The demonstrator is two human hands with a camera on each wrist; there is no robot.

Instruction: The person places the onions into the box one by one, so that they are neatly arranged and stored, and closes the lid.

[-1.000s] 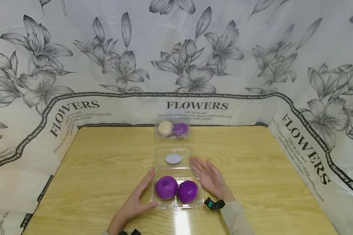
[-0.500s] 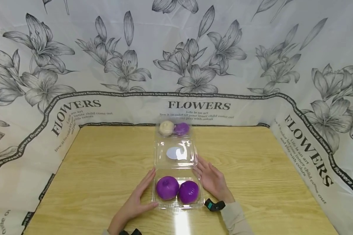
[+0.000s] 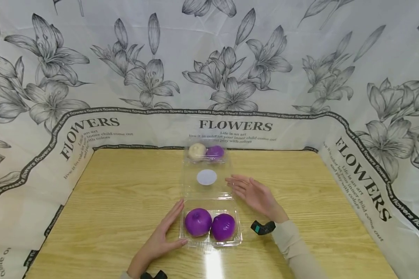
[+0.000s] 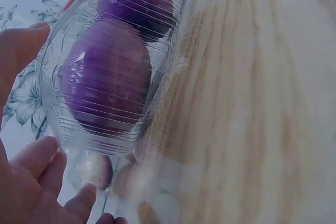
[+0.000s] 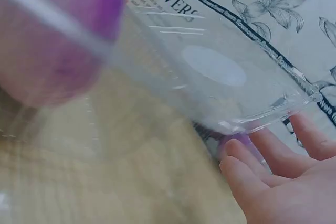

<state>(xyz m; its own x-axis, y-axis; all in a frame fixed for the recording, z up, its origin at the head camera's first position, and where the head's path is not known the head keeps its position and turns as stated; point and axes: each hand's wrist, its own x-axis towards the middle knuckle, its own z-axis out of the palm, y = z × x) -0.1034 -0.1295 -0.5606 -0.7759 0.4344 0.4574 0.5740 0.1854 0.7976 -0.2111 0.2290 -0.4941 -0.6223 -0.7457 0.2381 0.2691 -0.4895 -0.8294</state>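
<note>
A clear plastic clamshell box point(image 3: 238, 242) stands at the table's front, holding two purple onion-shaped vegetables point(image 3: 198, 222). Its hinged lid point(image 3: 192, 190), bearing a white oval label point(image 3: 206, 177), is raised at the far side. My left hand point(image 3: 159, 239) lies along the box's left side, thumb at the near corner and fingers toward the hinge; in the left wrist view the thumb and fingers are spread beside the ribbed wall. My right hand point(image 3: 255, 195) has extended fingers at the lid's right edge. The right wrist view shows its fingertips point(image 5: 262, 140) by the lid's rim, with contact hard to tell.
Behind the lid, a second clear box point(image 3: 205, 159) holds a cream onion-shaped vegetable point(image 3: 197, 152) and a purple one point(image 3: 215, 153). The wooden table point(image 3: 132, 186) is backed and flanked by a flower-printed cloth point(image 3: 153, 130).
The lid's far edge has risen from its lower position. My right hand has shifted slightly up and right, away from the box's side. My left hand stays in place.
</note>
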